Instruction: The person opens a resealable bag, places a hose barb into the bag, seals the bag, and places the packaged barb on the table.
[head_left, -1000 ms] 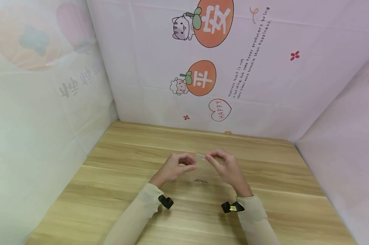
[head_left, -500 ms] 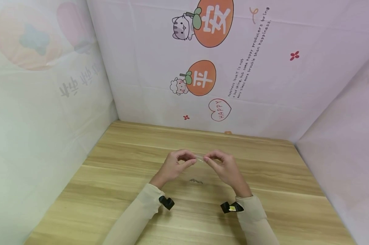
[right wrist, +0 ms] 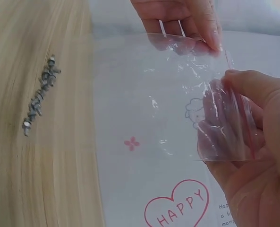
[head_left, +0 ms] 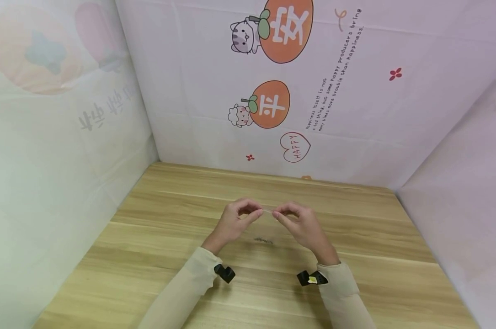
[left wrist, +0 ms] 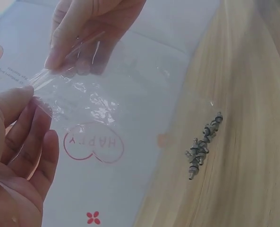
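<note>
A clear zip-lock bag [right wrist: 154,106] with a red line along its mouth hangs between the two hands. The left hand [head_left: 236,222] pinches the mouth edge between thumb and fingers. Close beside it, the right hand [head_left: 304,227] pinches the same edge farther along. Several small grey metal pieces that look like screws [left wrist: 203,147] lie in a row at the bag's bottom; in the head view these screws [head_left: 263,240] show below the hands. Glare and the clear film hide the bag's outline in the head view.
A wood-grain table [head_left: 169,219] lies beneath the hands. White printed sheets form a back wall [head_left: 198,91], a left wall [head_left: 87,160] and a right wall [head_left: 466,183] around it. Black wrist cameras sit at both sleeve cuffs.
The left hand has moved slightly up and closed its fingers onto the bag's mouth, nearer the right hand. The screws have shifted a little left with the bag. The right hand stays almost still.
</note>
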A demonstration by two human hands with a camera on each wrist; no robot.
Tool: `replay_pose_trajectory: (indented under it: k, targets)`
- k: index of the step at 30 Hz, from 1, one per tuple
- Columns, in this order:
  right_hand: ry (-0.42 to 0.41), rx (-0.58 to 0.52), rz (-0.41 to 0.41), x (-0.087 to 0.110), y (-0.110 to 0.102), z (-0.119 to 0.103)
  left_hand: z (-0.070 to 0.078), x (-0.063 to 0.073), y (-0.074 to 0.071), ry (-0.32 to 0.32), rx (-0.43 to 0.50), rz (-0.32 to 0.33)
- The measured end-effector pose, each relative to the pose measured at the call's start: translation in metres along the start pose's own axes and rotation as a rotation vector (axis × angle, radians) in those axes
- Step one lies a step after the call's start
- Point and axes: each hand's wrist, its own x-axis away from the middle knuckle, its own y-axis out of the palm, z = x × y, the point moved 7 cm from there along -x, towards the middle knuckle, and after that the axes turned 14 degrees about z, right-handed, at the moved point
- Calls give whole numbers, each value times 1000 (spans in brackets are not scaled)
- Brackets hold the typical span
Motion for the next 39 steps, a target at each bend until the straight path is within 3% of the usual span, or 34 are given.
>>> replay_pose_trajectory:
  k: [6, 14, 30, 39]
  targets:
    - [-80, 65, -16, 0, 3, -7, 3, 2, 4, 13, 24, -26]
    - [-162, 103, -82, 2, 6, -19, 4, 4, 12, -18, 12, -62]
    - [-181, 90, -137, 6, 8, -21, 8, 11, 20, 63, -55, -136]
    - [-165, 81, -110, 4, 4, -19, 5, 8, 14, 20, -18, -91]
